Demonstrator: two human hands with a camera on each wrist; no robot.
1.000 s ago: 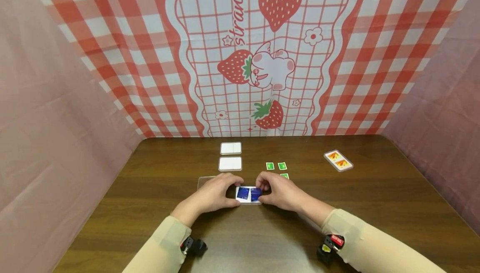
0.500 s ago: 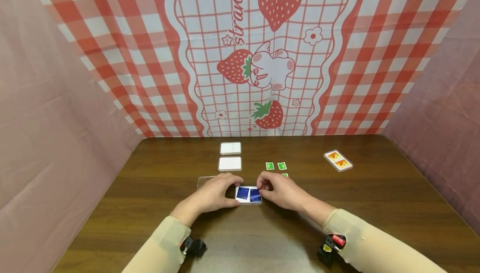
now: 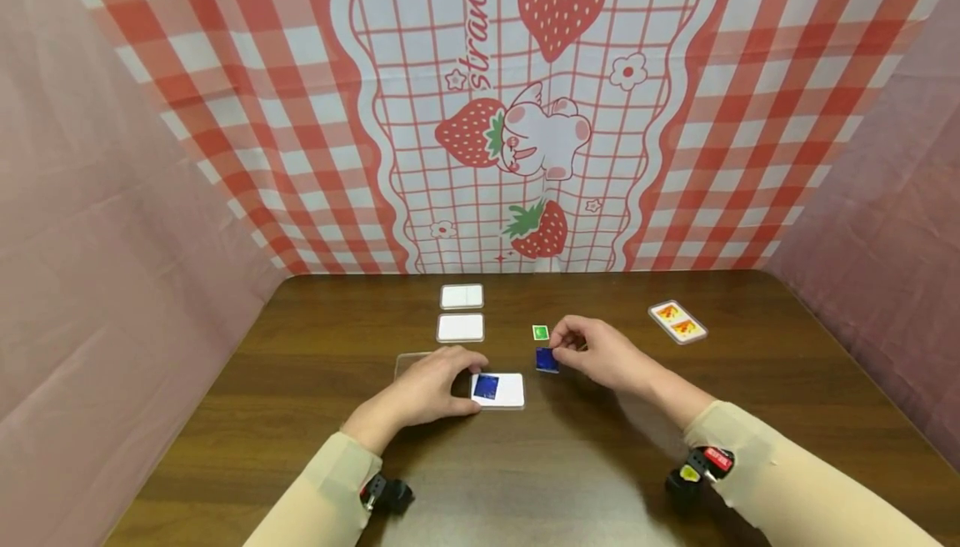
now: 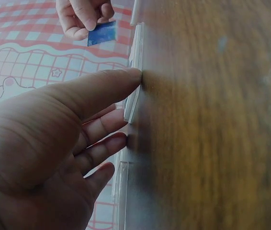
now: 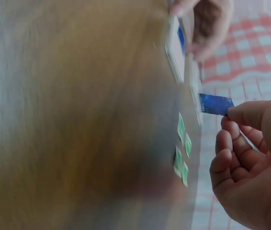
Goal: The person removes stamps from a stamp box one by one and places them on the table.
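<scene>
My left hand [image 3: 431, 384] holds a white card [image 3: 512, 391] in a clear frame by its left end, with the thumb on the near edge and fingers on the far edge. A dark blue square [image 3: 486, 386] lies on the card's left half; the right half shows white. To the right and raised, my right hand [image 3: 603, 353] pinches another blue square [image 3: 547, 359] between thumb and finger. This square is seen in the left wrist view [image 4: 102, 33] and the right wrist view [image 5: 216, 104] too. Green squares [image 5: 181, 127] lie below that hand, mostly hidden in the head view.
Two white cards [image 3: 461, 328] [image 3: 462, 296] lie farther back on the brown table [image 3: 495, 480]. A clear frame [image 3: 407, 361] is partly covered by my left hand. At the right lies a card with two orange pictures [image 3: 677, 322]. A checked strawberry cloth [image 3: 540, 130] hangs behind.
My right hand has lifted the right blue square off the white card and carried it right and back. The left hand and the card have stayed in place.
</scene>
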